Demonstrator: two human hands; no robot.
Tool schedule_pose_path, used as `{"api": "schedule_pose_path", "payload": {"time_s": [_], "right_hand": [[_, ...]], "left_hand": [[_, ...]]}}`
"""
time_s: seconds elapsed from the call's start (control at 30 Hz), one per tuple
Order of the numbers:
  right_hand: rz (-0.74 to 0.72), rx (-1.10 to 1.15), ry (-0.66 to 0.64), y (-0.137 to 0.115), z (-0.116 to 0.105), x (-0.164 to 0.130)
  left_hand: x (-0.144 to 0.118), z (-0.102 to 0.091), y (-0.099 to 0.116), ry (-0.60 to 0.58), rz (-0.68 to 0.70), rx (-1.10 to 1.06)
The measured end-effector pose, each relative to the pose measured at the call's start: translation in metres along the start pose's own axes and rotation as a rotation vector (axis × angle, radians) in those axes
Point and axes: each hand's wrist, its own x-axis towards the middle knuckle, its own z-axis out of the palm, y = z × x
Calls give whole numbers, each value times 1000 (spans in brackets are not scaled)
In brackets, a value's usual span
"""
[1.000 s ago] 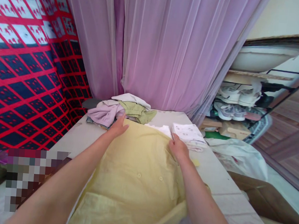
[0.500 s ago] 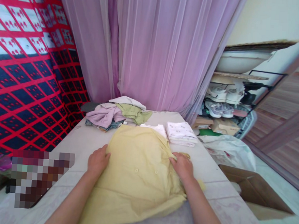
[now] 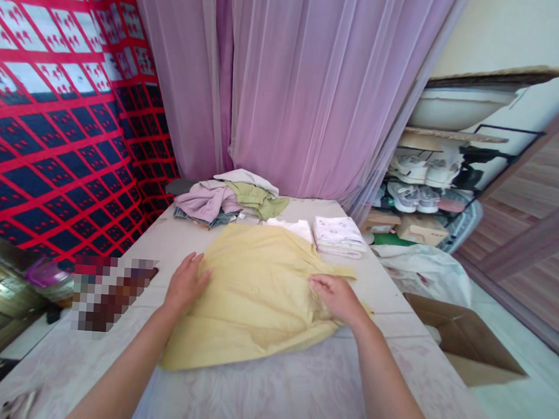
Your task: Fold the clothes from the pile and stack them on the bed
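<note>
2 bare forearms are reaching forward over the pale table (image 3: pixel 266 394), whose near part is showing a faint mottled pattern. The yellow shirt (image 3: pixel 254 297) is lying spread flat across the middle of that table, buttons facing up. The left hand (image 3: pixel 185 283) is resting palm down on the shirt's left edge, fingers (image 3: pixel 194 262) stretched out and loosely spread — pressing on the cloth, not gripping it. The right hand (image 3: pixel 335 296) is lying on the shirt's right side, fingers curled lightly over a bunched fold of the fabric; whether they are actually pinching it is hard to tell.

To the left of the left arm, a blurred patch (image 3: pixel 111 290) is sitting on the table's edge. Just beyond the shirt, 1 small white piece (image 3: pixel 290 226) is touching its far hem, and a folded white stack (image 3: pixel 338 234) is lying beside that. Farther back — at the table's far end — a heap of loose clothes (image 3: pixel 225 199) in lilac, green and white is piled up. Behind it a pink curtain (image 3: pixel 307 84) is hanging. On the left a red-and-navy patterned cloth (image 3: pixel 51 110) is covering the wall. On the right a rack with shoes (image 3: pixel 420 181) is standing, with a cardboard box (image 3: pixel 462 337) on the floor nearer by.
</note>
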Motion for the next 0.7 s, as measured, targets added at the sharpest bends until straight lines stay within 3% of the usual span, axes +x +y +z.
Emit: {"api": "schedule_pose_path", "payload": {"time_s": [0.03,0.1,0.23,0.33,0.57,0.7], "right_hand": [[-33,93,-84,-2,3,-11],[-63,205,-194,-3,8,-32],[-53,227,-195,8,11,-62],[-82,155,-167,20,14,-73],[-156,-19,-55,29,27,-83],[-157,-84,-65,21,19,-91]], "left_hand": [[-9,-1,1,23,62,-48],[-29,-5,5,-44,163,-176],[-71,-22,7,-453,326,-402],[-91,-31,4,-609,452,-360],[-105,-38,7,-547,497,-191],[-110,-51,11,-539,433,-171]]}}
